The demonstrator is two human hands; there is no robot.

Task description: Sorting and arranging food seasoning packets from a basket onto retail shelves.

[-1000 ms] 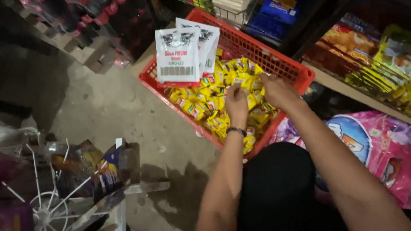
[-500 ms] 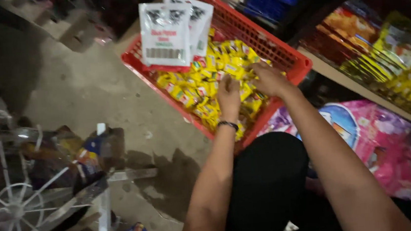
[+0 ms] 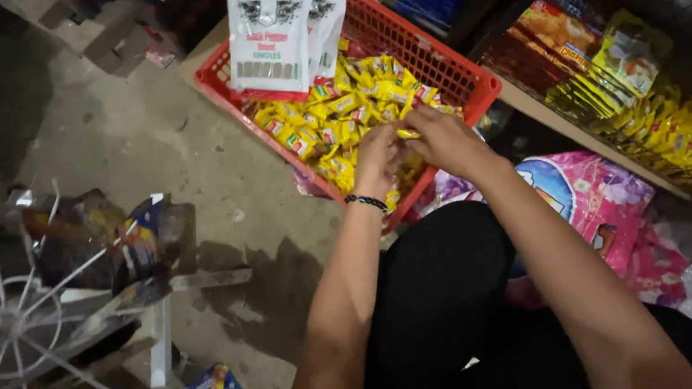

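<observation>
Yellow sachets (image 3: 332,129) in a red basket (image 3: 457,85) are pinched by the left hand (image 3: 376,160) and right hand (image 3: 445,140), forearms stretched toward twelve o'clock.

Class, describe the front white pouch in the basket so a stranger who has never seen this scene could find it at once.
Find the red plastic basket on the concrete floor, filled with small yellow sachets. At its far left end two flat pouches stand upright; take the front white pouch. It is far bigger than the sachets, and it overlaps its twin behind.
</observation>
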